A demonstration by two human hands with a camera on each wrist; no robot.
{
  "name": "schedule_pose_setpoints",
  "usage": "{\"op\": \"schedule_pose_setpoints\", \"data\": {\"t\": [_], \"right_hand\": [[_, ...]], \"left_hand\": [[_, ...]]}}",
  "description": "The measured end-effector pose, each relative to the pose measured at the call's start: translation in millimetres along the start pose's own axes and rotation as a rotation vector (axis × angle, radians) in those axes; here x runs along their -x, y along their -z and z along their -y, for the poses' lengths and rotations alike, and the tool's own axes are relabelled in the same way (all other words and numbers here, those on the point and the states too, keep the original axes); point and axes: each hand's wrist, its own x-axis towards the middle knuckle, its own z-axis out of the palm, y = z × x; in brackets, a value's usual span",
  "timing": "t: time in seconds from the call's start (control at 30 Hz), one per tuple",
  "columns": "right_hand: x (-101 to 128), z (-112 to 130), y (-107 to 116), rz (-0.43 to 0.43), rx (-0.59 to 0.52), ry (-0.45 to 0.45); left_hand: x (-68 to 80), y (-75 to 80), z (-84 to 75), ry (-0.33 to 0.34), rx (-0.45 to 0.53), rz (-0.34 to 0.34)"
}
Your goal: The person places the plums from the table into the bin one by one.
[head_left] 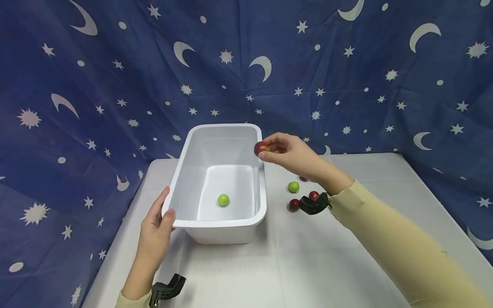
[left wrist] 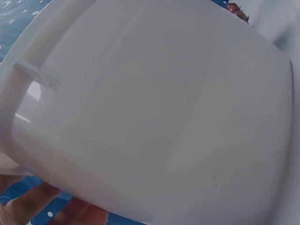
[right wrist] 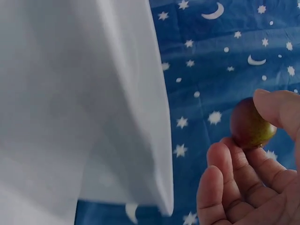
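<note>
A white plastic tub (head_left: pixel 227 223) stands on the table with a small round green fruit (head_left: pixel 223 199) inside. My left hand (head_left: pixel 155 231) grips its near left corner, thumb over the rim and fingers outside; the left wrist view shows the tub's outer wall (left wrist: pixel 154 108) and some fingers (left wrist: pixel 79 213). Up by the tub's right rim, my right hand (head_left: pixel 290 155) pinches a dark red plum (right wrist: pixel 251 123) with a yellow-green patch between thumb and fingertips. In the head view this plum overlaps the rim's far right part.
Right of the tub lie a green fruit (head_left: pixel 293 187), a dark red plum (head_left: pixel 294 205), a red one (head_left: pixel 313 195) and another (head_left: pixel 303 178) partly hidden behind my right hand. A blue cloth (head_left: pixel 215 64) with moons and stars hangs behind the white table (head_left: pixel 246 273).
</note>
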Motion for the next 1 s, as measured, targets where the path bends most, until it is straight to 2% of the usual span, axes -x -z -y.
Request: {"op": "schedule_pose_setpoints", "data": {"t": [0.1,0.37,0.57,0.7,0.87,1.0], "right_hand": [[-8.6,11.0,-9.2,-0.014,-0.056,0.039],[-29.1,30.7,-29.4,-0.022,-0.156,0.073],[-46.8,38.0,-53.3,-0.092,-0.291,0.110],[-58.8,40.8,-68.1,-0.123,-0.359,0.091],[-66.1,39.7,-77.7,-0.128,-0.348,0.029],[-70.7,35.2,-84.6,-0.128,-0.309,0.017]], "left_hand": [[0.4,0.6,0.8,0.009,0.002,-0.002],[0.3,2.5,2.7,0.002,-0.007,-0.019],[1.8,3.7,2.6,0.002,-0.007,-0.026],[2.9,4.1,2.0,-0.022,0.020,-0.019],[2.2,2.8,2.0,-0.045,0.065,0.001],[1.2,2.0,1.7,-0.044,0.065,0.008]]}}
